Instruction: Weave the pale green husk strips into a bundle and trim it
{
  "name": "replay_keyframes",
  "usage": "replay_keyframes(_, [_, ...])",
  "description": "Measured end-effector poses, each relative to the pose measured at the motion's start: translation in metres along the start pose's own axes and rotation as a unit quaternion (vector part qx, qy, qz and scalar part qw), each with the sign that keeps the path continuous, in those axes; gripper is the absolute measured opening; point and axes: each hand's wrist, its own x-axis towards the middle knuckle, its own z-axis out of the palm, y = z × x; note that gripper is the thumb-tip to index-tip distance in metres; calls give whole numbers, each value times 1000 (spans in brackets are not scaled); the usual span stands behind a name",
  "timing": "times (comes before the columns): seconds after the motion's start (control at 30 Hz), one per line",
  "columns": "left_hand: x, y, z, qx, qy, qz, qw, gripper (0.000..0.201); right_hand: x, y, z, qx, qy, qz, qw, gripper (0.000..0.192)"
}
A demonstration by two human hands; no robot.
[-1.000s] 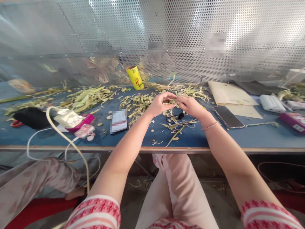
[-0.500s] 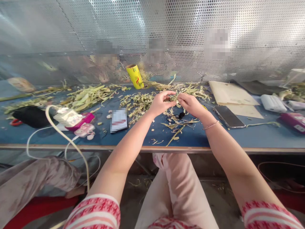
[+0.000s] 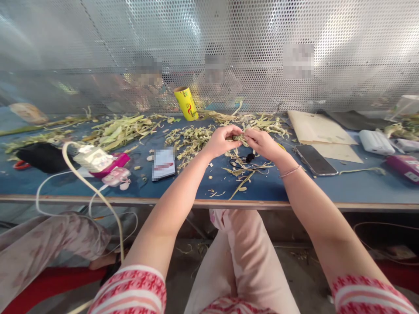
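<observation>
Since half a second ago we are lowering both hands slightly; left hand and right hand are pinching a small greenish dried plant bundle with closed fingers above the blue worktop, right of the yellow roll. We are seemingly picking it apart; next calls for a careful pull.

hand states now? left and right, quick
Left hand: closed, pinching the small plant piece.
Right hand: closed, pinching the same plant piece from the other side.

Matt blue tabletop with a bare wooden front edge; shiny perforated metal screen; dry, fibrous pale-green plant strips; glossy black glass phone.
</observation>
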Motion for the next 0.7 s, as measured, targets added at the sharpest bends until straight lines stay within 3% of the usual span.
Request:
replay_keyframes(0.23, [-3, 2, 0, 74, -3, 42, 996, 20, 1, -2, 1, 2, -4, 2, 1000, 20])
replay_keyframes(0.5, [-2, 1, -1, 58, -15, 35, 998, 18, 1, -2, 2, -1, -4, 5, 1000, 20])
replay_keyframes(0.6, [-2, 2, 0, 10, -18, 7, 1000, 20, -1, 1, 2, -3, 4, 4, 1000, 21])
replay_keyframes(0.7, [-1, 4, 1, -100, -11, -72, 992, 25, -2, 4, 0, -14, 14, 11, 1000, 20])
